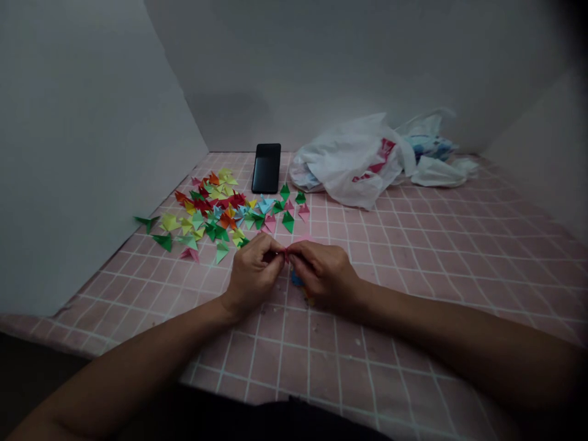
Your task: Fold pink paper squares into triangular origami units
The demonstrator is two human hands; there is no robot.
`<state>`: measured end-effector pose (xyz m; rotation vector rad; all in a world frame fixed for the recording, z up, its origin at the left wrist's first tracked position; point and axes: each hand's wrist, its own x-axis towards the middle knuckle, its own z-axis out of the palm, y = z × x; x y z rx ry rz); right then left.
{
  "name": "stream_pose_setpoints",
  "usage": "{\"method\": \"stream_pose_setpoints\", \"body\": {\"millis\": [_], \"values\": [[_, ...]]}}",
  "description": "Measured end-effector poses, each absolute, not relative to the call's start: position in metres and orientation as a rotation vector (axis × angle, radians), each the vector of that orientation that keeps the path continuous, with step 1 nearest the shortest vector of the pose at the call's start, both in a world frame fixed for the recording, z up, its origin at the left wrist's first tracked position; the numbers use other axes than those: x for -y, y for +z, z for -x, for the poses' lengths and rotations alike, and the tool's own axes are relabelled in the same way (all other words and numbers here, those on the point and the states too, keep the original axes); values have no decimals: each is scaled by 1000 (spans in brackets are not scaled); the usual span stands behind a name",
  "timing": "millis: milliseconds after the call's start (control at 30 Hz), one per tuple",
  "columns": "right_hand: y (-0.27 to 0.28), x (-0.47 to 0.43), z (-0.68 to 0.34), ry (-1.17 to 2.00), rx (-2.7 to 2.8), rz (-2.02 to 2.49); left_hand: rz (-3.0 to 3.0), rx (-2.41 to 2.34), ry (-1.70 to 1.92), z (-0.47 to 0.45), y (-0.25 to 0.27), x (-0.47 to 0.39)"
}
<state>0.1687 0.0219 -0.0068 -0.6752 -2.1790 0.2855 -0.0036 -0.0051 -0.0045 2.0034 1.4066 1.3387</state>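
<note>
Between the fingertips of both hands is a small piece of pink folded paper (286, 255), mostly covered by the fingers. My left hand (257, 269) is closed in a pinch on its left side. From the right, my right hand (324, 272) pinches the same paper, thumb against forefinger. Beneath my right hand a blue item (296, 278) and a bit of yellow-orange show in part; what they are I cannot tell. Just beyond my hands lies a spread of folded paper cranes (215, 229) in red, green, yellow, blue and pink.
A black smartphone (266, 168) lies behind the cranes. White plastic bags (353, 159) are heaped at the back, near the wall. Pink checked cloth (413, 245) covers the table, with small scraps in front of my hands. Pale walls (92, 153) stand at the left, back and right.
</note>
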Motion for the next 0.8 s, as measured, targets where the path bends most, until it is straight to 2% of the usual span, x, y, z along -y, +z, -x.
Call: {"method": "stream_pose_setpoints", "body": {"millis": [200, 500, 667, 800], "values": [[-7, -20, -170, 99, 2270, 672, -2041, -1442, 1320, 1, -3, 7], [-2, -20, -166, 348, 2040, 776, -1931, -1423, 1334, 3, -3, 5], [0, -23, -164, 644, 1870, 879, -1844, -1357, 1370, 5, -4, 4], [2, -25, -161, 1140, 1572, 988, -1829, -1280, 1450, 6, -5, 3]]}}
